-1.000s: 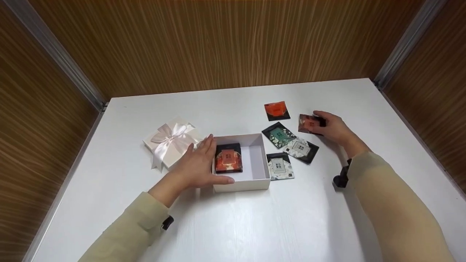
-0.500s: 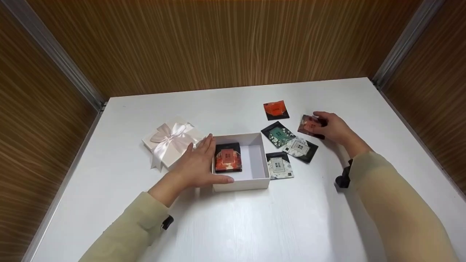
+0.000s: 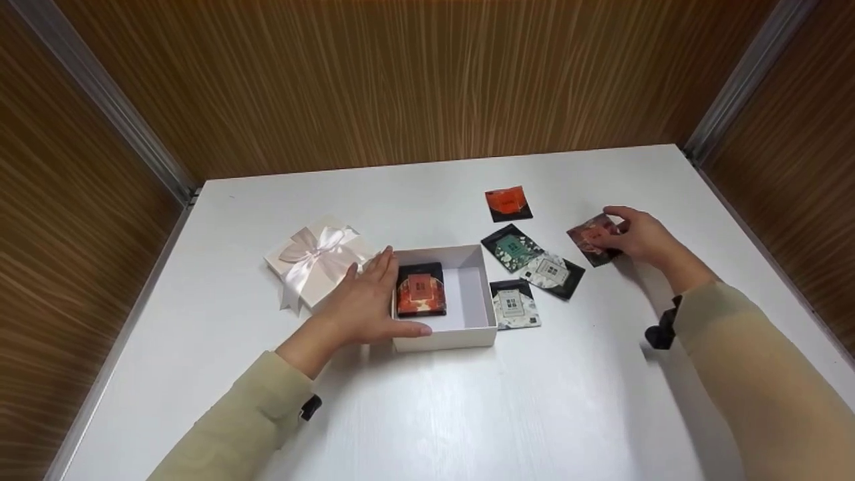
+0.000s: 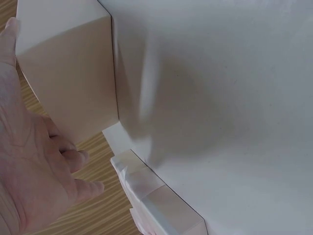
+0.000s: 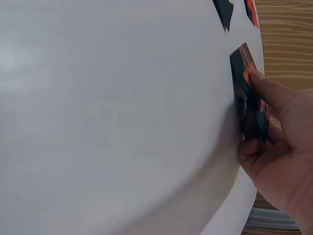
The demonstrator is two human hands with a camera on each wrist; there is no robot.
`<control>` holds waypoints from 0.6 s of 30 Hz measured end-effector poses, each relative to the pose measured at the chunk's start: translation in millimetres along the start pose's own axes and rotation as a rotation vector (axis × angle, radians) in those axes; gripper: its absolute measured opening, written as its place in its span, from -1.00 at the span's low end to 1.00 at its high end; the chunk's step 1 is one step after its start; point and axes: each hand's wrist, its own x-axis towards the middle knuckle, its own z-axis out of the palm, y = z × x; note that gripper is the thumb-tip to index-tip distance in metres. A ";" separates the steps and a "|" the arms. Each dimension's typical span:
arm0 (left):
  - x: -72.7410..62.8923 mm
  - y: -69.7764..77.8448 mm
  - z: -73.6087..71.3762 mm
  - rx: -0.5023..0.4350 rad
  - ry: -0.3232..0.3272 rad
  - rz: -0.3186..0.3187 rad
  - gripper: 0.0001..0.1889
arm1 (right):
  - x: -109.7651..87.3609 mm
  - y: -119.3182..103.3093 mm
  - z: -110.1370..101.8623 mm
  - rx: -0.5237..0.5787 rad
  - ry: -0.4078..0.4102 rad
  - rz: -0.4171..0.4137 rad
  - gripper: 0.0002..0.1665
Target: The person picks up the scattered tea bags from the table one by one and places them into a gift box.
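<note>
A white open gift box point(image 3: 446, 340) stands mid-table, with a black and red sachet point(image 3: 421, 290) lying in its left part. My left hand point(image 3: 357, 304) is spread along the box's left side, fingers straight by the rim and thumb reaching over the front rim. The left wrist view has the box's outer wall point(image 4: 73, 78) beside the palm. At the right, my right hand point(image 3: 644, 237) pinches a dark red sachet point(image 3: 589, 235) between thumb and fingers. In the right wrist view this sachet point(image 5: 238, 61) is tilted close over the table, its shadow beneath.
Right of the box lie an orange sachet point(image 3: 509, 203), a green one point(image 3: 511, 248) and two white-and-black ones point(image 3: 553, 272), point(image 3: 514, 304). The pale box lid point(image 3: 319, 257) with its ribbon bow lies left of the box. A wood-patterned panel point(image 3: 427, 87) closes the back.
My right hand has moved rightward with the dark red sachet, which has turned to a slant. The left hand and box have stayed in place.
</note>
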 end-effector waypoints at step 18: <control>0.0 0.9 -1.1 -0.008 -0.016 -0.006 0.53 | -37.7 7.6 -24.3 0.169 0.060 -0.081 -0.39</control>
